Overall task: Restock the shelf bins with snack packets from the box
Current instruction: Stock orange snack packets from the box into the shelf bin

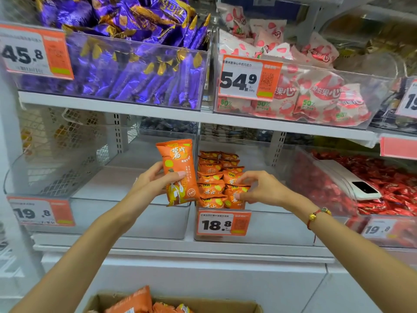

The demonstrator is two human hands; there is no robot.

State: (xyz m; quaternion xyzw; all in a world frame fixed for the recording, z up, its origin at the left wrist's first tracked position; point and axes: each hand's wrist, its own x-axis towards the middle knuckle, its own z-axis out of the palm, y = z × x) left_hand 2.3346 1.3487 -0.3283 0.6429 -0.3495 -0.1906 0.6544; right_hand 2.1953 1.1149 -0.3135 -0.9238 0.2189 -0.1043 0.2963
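Orange-edged price tags on the clear plastic shelf bins read 45.8 (22, 54), 54.9 (238, 81), 19.8 (31, 213) and 18.8 (216, 224); pink-and-white strawberry packets (320, 93) show "50%".

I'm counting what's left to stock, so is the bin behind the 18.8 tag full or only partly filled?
Partly filled. In the bin, orange packets are stacked only at its left side; the rest of its floor shows bare.

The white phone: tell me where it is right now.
In the head view the white phone lies at the right, on the clear divider between the bin of orange packets and the bin of red candies.
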